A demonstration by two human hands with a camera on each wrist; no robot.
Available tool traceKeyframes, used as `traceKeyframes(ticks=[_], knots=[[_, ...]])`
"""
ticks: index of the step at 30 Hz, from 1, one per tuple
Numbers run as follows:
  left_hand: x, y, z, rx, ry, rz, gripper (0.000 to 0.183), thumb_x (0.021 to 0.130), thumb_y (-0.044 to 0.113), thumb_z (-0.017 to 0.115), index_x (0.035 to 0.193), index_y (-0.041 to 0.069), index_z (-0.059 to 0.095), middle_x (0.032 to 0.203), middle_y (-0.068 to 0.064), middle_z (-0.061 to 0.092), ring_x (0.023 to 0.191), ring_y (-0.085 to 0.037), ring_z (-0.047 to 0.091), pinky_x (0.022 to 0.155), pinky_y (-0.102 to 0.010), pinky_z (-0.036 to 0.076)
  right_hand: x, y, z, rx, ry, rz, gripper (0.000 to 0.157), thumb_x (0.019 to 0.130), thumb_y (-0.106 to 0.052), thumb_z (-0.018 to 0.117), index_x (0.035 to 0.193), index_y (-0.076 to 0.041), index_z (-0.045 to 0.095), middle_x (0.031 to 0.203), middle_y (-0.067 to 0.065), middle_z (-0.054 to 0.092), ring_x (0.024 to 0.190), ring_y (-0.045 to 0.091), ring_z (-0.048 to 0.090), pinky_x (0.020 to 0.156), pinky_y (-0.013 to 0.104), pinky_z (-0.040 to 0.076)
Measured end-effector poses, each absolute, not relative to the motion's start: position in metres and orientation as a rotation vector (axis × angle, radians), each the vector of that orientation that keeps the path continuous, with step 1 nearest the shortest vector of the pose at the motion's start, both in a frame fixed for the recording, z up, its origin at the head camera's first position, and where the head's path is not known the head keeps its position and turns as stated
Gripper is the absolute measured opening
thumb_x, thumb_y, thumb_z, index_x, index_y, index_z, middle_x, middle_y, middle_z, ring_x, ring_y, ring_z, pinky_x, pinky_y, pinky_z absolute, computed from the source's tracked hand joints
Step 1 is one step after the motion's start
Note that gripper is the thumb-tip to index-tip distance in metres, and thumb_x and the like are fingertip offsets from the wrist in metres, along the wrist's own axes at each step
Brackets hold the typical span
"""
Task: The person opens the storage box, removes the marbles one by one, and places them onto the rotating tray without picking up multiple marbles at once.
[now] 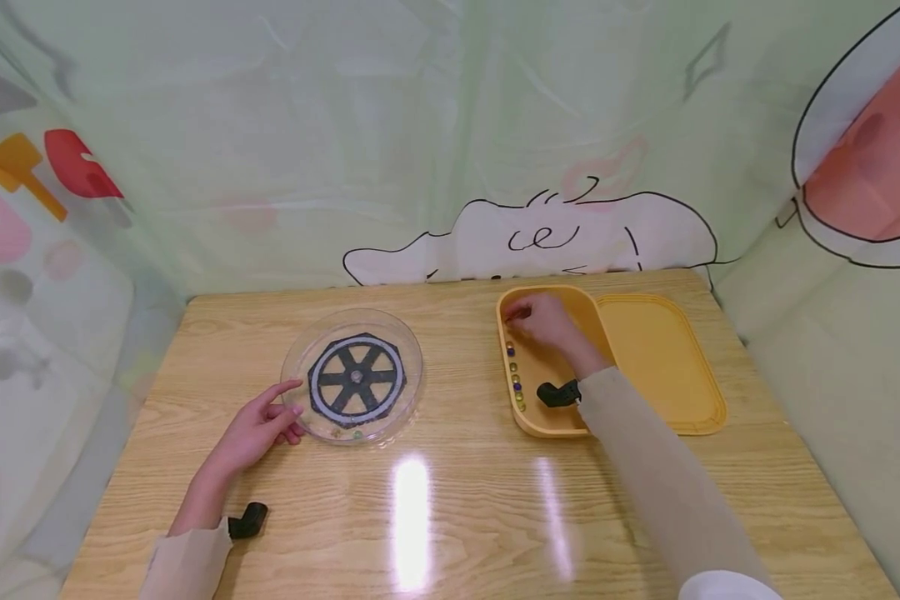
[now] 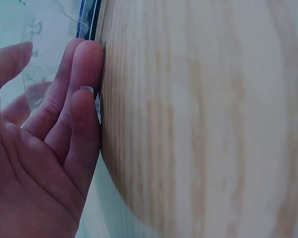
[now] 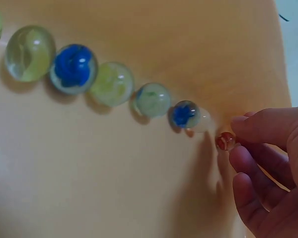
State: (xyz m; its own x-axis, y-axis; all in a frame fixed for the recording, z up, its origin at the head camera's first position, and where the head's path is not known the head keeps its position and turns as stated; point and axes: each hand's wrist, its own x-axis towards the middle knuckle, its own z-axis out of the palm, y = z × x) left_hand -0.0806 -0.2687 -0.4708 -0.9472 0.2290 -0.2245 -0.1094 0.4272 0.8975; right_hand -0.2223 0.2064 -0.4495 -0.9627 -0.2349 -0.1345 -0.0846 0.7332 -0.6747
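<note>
Location: the red marble (image 3: 224,141) is at the far-left corner of the yellow tray (image 1: 536,364), just past the end of a row of glass marbles (image 3: 111,84) that lies along the tray's left wall.

Hand state, right: my right hand (image 1: 543,321) reaches down into the tray. The thumb and nearest fingers are curled in, nearly together, and pinch the red marble at their tips; how firmly, I cannot tell.

Hand state, left: my left hand (image 1: 251,429) is at the near-left rim of the clear round dish (image 1: 296,354), fingers loosely extended and touching the edge without a full grip. The dish lies flat on the wooden table (image 1: 480,500), around a black wheel-shaped piece (image 1: 328,379).

Handling: I judge the marble light, rigid and smooth, so it does not give under pressure and slips or rolls if pressed off-centre. Glass tolerates an ordinary pinch; a hard drop could chip it.

Grip point: I take it across its widest part, thumb pad opposite fingertip pad, with light, even force. Contact above the widest part tends to squirt it down; contact below tends to pop it up. The tray wall serves as a stop against rolling.

Caution: the dish looks like thin, stiff plastic or glass and probably slides easily. I steady it low at the rim, without squeezing the wall.
</note>
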Motion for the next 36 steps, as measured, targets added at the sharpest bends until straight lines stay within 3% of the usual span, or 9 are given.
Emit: traceKeyframes(ticks=[7,21,36], knots=[[-0.075,-0.256,-0.442,0.083,2.354,1.524,0.048,0.096,0.014,0.053,0.140,0.003,0.036,0.082,-0.025,0.065,0.070,-0.039,0.064,0.064,-0.037,0.053,-0.221,0.206,-0.455,-0.288,2.736,-0.998,0.017,0.085,-0.006,0.064,0.100,-0.005,0.070,0.095,0.008,0.067,0.086,0.023,0.056,0.081,0.037,0.047],[-0.074,-0.254,-0.439,0.081,2.353,1.523,0.048,0.096,0.014,0.053,0.139,0.003,0.037,0.082,-0.024,0.065,0.070,-0.038,0.064,0.065,-0.036,0.053,-0.222,0.209,-0.457,-0.279,2.724,-0.963,0.017,0.086,-0.006,0.064,0.102,-0.006,0.070,0.094,0.006,0.067,0.085,0.021,0.057,0.079,0.035,0.047],[-0.073,-0.255,-0.440,0.078,2.350,1.526,0.048,0.096,0.013,0.053,0.140,0.003,0.036,0.081,-0.024,0.065,0.070,-0.037,0.064,0.066,-0.037,0.054,-0.214,0.203,-0.423,-0.286,2.765,-1.167,0.019,0.087,-0.017,0.068,0.105,-0.012,0.070,0.098,0.004,0.065,0.089,0.021,0.056,0.079,0.036,0.046]])
